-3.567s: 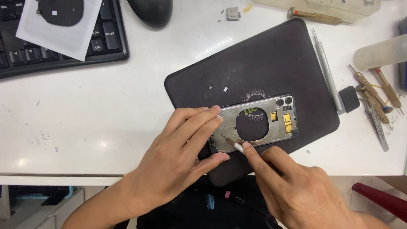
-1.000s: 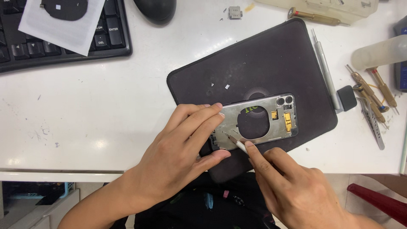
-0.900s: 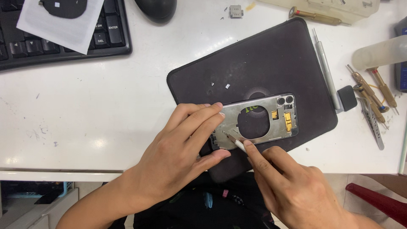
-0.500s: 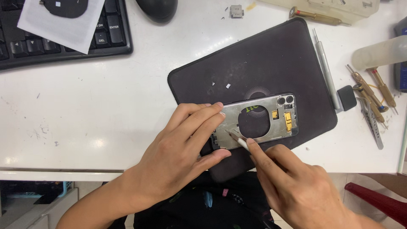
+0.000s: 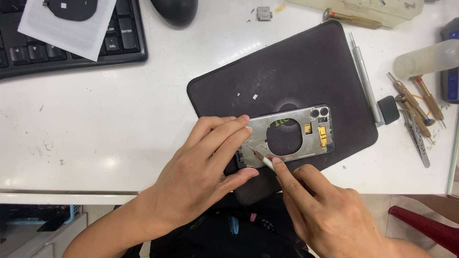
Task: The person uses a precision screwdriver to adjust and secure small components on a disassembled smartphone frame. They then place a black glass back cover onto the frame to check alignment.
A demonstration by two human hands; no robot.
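White desk [image 5: 119, 119] and dark mat [image 5: 287, 81] are seen; at 6 o'clock, a bare silver phone frame [image 5: 291, 134] is pinned flat by the open left hand [image 5: 201, 177], while a thin white tool [image 5: 262, 159] is pinched by the right hand [image 5: 325, 215].

Two hands in frame, left hand [image 5: 198, 174] and right hand [image 5: 325, 212], on one phone frame [image 5: 291, 137] lying on one dark mat [image 5: 287, 81] mid-frame, with one thin tool [image 5: 262, 159] between them. Upper left has one keyboard [image 5: 71, 52] and one sheet of paper [image 5: 67, 24], plus one mouse [image 5: 174, 9] at the top. On the right I count one long metal rod [image 5: 364, 81] and what looks like three brass-handled screwdrivers [image 5: 418, 102].
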